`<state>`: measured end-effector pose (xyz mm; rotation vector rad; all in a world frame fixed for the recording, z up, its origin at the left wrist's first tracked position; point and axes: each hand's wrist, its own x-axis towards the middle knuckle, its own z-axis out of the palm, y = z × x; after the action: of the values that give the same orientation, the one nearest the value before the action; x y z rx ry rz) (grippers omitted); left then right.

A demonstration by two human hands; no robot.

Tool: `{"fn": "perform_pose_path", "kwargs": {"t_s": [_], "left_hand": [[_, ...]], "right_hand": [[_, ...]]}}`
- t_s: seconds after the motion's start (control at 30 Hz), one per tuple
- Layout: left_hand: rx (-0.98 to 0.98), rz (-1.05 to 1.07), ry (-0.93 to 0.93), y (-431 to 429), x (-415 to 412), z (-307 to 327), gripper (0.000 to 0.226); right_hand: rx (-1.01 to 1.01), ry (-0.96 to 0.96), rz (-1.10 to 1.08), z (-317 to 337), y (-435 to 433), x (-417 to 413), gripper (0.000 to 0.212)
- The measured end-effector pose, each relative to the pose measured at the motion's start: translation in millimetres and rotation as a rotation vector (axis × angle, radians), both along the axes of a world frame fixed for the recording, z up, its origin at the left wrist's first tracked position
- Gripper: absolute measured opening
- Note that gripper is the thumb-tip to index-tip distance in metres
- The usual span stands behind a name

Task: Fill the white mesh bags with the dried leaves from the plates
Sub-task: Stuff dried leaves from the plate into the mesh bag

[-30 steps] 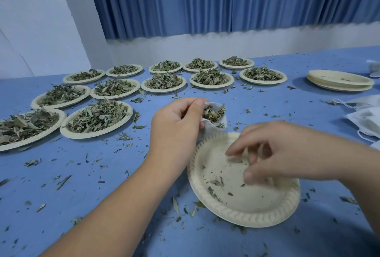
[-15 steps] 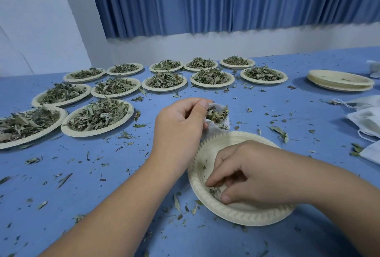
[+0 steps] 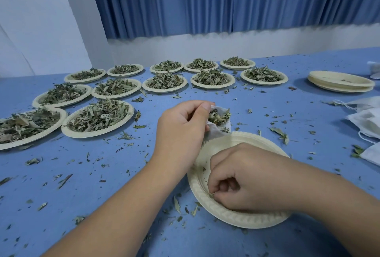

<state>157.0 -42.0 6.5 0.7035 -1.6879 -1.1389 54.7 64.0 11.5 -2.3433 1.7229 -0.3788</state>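
White mesh bag [image 3: 219,128], half hidden behind the gripping left hand [image 3: 181,131], holds leaves; right hand [image 3: 242,182] pinches scraps, covering the near plate [image 3: 236,218].

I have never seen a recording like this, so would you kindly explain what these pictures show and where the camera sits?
No machine: a person works with bare hands, filmed by a wide-angle camera worn on the head, looking down. The left hand holds open a white mesh bag partly filled with dried leaves. The right hand pinches leaf bits from a nearly empty plate. On the blue table stand plates heaped with leaves, a stack of empty plates, and spare bags at the right.
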Motion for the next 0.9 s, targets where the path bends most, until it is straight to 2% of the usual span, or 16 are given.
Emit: {"fn": "perform_pose_path", "kwargs": {"t_s": [0.1,0.2,0.27,0.33,0.37,0.43,0.57,0.63,0.8,0.9], "left_hand": [[0.000,-0.001,-0.007,0.9,-0.2,0.7,0.027],[0.010,0.006,-0.007,1.0,0.2,1.6,0.023],[0.015,0.004,-0.008,1.1,0.3,2.3,0.022],[0.016,-0.009,-0.009,2.0,-0.3,1.7,0.023],[0.017,-0.017,-0.009,2.8,-0.9,1.0,0.023],[0.018,-0.035,-0.012,4.4,-2.5,-0.8,0.022],[-0.004,-0.047,-0.017,7.3,-4.9,-2.7,0.024],[-0.005,-0.048,-0.020,7.8,-4.4,-2.3,0.024],[0.001,-0.027,-0.048,7.9,-3.9,-1.3,0.024],[0.020,-0.008,-0.042,6.8,-2.5,0.3,0.022]], "right_hand": [[0.017,-0.009,-0.023,0.9,1.7,-0.9,0.009],[-0.037,-0.224,-0.097,12.3,6.9,-12.3,0.016],[-0.206,-0.429,-0.175,19.0,7.6,-21.9,0.021],[-0.475,-0.527,-0.295,18.7,3.4,-27.9,0.020],[-0.585,-0.519,-0.368,16.6,-0.2,-28.3,0.018],[-0.681,-0.432,-0.468,10.6,-7.8,-26.1,0.012],[-0.556,-0.238,-0.474,-2.1,-16.4,-22.6,0.017],[-0.560,-0.228,-0.471,-3.7,-17.4,-21.3,0.016],[-0.603,-0.474,-0.557,1.6,-17.3,-22.0,0.010],[-0.609,-0.546,-0.567,5.7,-13.3,-26.8,0.006]]}}
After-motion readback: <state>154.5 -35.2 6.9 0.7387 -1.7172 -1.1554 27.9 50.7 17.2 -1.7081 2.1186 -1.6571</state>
